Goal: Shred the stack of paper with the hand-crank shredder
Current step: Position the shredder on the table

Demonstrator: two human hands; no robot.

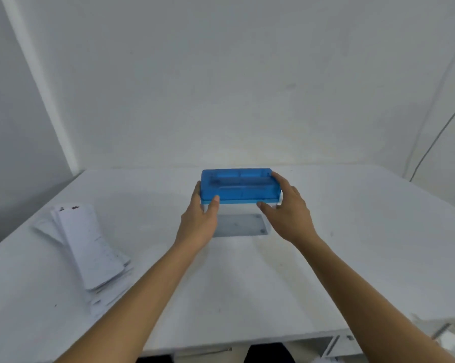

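Our left hand and right hand grip the ends of the blue-lidded clear plastic shredder, white paper stack well left.

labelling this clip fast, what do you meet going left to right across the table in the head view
stack of paper → left hand → shredder → right hand
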